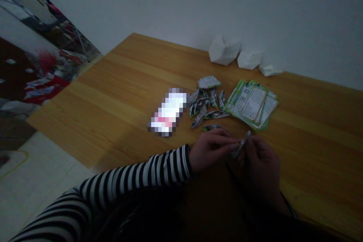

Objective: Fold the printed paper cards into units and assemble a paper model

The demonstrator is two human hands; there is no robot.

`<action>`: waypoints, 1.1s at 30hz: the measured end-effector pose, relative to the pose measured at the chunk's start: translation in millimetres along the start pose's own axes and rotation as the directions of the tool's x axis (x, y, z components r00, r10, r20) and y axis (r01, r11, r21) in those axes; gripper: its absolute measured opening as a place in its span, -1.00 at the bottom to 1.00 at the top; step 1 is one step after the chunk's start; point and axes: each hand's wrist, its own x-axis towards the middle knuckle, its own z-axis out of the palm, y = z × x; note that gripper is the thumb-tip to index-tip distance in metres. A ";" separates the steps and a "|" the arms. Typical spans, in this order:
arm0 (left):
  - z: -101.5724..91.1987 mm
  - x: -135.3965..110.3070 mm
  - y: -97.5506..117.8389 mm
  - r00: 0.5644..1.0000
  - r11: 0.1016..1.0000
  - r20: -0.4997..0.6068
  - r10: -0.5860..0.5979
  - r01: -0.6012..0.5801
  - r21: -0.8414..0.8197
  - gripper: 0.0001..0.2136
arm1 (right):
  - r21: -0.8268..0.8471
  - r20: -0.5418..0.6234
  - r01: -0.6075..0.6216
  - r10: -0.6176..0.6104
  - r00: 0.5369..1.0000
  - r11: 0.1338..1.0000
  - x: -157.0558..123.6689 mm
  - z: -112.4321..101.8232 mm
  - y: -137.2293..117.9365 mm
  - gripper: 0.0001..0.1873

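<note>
Between my two hands, over the near side of the table, is a small folded piece of printed paper (241, 145). My left hand (211, 149), coming from a striped sleeve, pinches its left side with the fingers stretched toward it. My right hand (262, 162) is closed on the other side with thumb and fingers. Just beyond lie several folded paper pieces (208, 102) in a loose pile, grey and green with print. To their right is a fanned stack of green and white printed sheets (252, 104).
A lit phone (170, 111), its screen blurred out, lies left of the folded pieces. Three white folded paper shapes (224, 51) stand along the wall (181, 3). The wooden table (113, 83) has its left edge above a pale floor, with red bags (47, 87) beyond.
</note>
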 end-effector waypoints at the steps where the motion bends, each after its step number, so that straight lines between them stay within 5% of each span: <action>1: 0.0 0.2 0.2 1.000 1.000 -0.002 0.003 -0.003 0.006 -0.74 | 0.001 -0.002 -0.001 0.001 1.000 1.000 -0.1 -0.2 0.3 -0.61; 9: 1.7 -0.2 -3.0 1.000 0.997 -0.004 0.031 -0.031 0.074 -0.70 | 0.000 -0.017 -0.025 0.025 1.000 1.000 -1.2 0.3 5.6 -0.65; 12: 0.2 0.0 -3.7 0.998 0.980 -0.013 0.059 -0.056 0.192 -0.69 | -0.088 0.017 0.076 -0.075 0.997 0.993 -2.6 -0.1 8.2 -0.69; 19: -5.0 -6.6 1.1 0.992 0.717 0.099 0.084 -0.129 0.685 -0.60 | -0.465 0.137 0.359 -0.334 0.932 0.809 -13.6 2.6 16.6 -0.53; 22: -0.9 -8.6 2.6 0.990 0.836 0.143 0.011 -0.088 0.542 -0.55 | -0.537 0.075 0.421 -0.456 0.887 0.731 -12.9 0.3 14.2 -0.55; 25: 2.2 -5.3 3.4 0.990 0.972 0.086 -0.111 0.090 0.219 -0.61 | -0.542 0.056 0.524 -0.594 0.802 0.656 -6.7 -6.6 10.6 -0.60; 27: 1.6 -1.4 2.9 0.980 0.981 0.045 -0.195 0.194 0.018 -0.64 | -0.507 0.065 0.560 -0.619 0.783 0.656 -2.0 -11.4 9.4 -0.72; 30: -1.2 2.8 0.7 0.963 0.946 0.037 -0.268 0.270 -0.178 -0.62 | -0.410 0.102 0.490 -0.495 0.863 0.770 2.0 -15.0 9.1 -0.81; 33: -2.1 3.0 -1.6 0.962 0.939 0.022 -0.274 0.272 -0.209 -0.62 | -0.322 0.091 0.288 -0.274 0.958 0.902 1.4 -14.3 7.9 -0.74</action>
